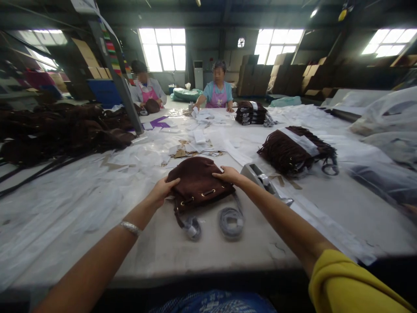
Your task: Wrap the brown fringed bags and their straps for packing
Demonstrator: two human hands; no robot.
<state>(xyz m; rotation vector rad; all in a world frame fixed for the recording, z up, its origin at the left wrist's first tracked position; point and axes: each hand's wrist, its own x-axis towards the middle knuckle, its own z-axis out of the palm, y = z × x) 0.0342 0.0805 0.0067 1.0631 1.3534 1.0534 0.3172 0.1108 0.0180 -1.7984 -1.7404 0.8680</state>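
A dark brown drawstring bag (198,180) lies on the table in front of me, its eyelet edge toward me. My left hand (164,189) grips its left side, thumb on top and the other fingers hidden beneath. At the opposite side, my right hand (230,175) pinches the bag in the same way. Two wrapped strap coils rest by the near edge: a small coil (193,228) on the left and a larger coil (231,222) on the right. A grey tape dispenser (260,178) stands just beyond my right forearm.
Stacked fringed brown bags (293,150) with a white band sit to the right, another bundle (250,113) farther back. Brown bags (65,134) are heaped at left beside a metal post (119,74). Plastic sleeves (81,208) cover the left table. Two co-workers (218,91) are across it.
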